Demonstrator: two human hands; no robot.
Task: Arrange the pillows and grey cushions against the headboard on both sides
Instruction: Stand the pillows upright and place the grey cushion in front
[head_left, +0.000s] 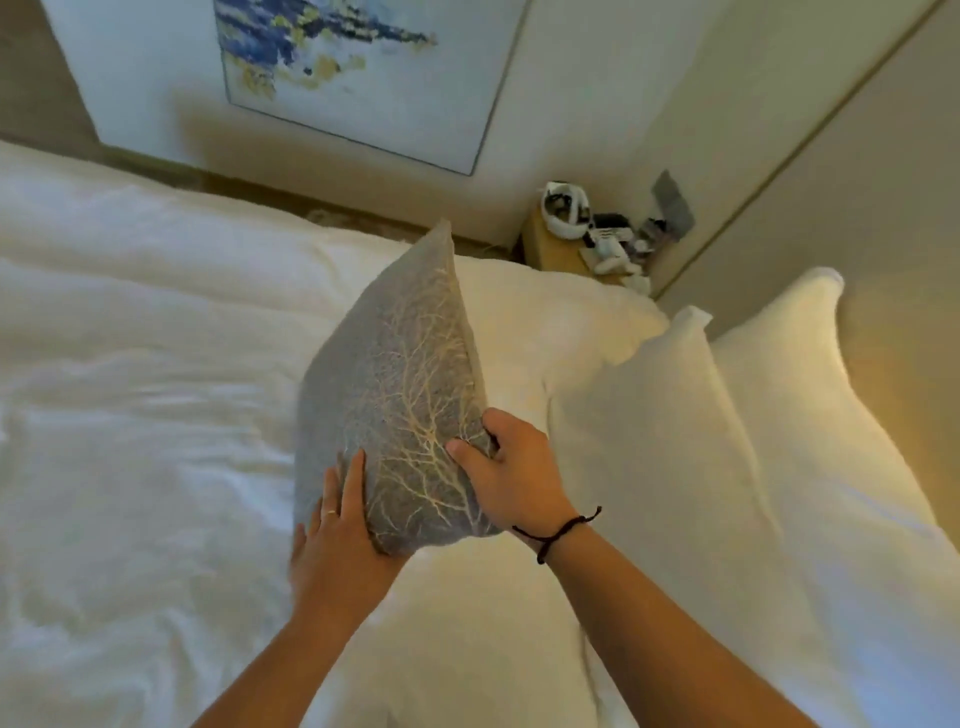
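From my head camera, I hold the grey cushion (395, 395) upright on one corner, tilted a little, above the white bed (130, 389). Its cover is a coarse, woven-looking grey fabric with a pale gold branching pattern, like thin twigs or coral, spreading up from the lower edge. The cushion is square and plump, with a sharp top corner pointing toward the far wall.

My left hand (337, 525) lies flat against the near lower face of the cushion, fingers stretched and pressed on the cloth; a thin ring shows on one finger. My right hand (511, 478) clasps the lower right edge, thumb on the front face and fingers curled behind the seam. A dark cord bracelet (558, 530) sits on that wrist.

Just right of the cushion lie the soft white pillows: one pillow (550, 332) flat behind it, a second pillow (660, 431) standing on edge with a flanged border, and a third pillow (810, 395) beyond that, leaning on the beige headboard (893, 358). The cushion's lower part touches the white bedding beneath it.

The duvet on the bed is creased and smooth. At the far corner a small wooden nightstand (550, 249) carries blurred white and grey items. A framed painting (358, 67) with blue and yellow blotches hangs on the wall.
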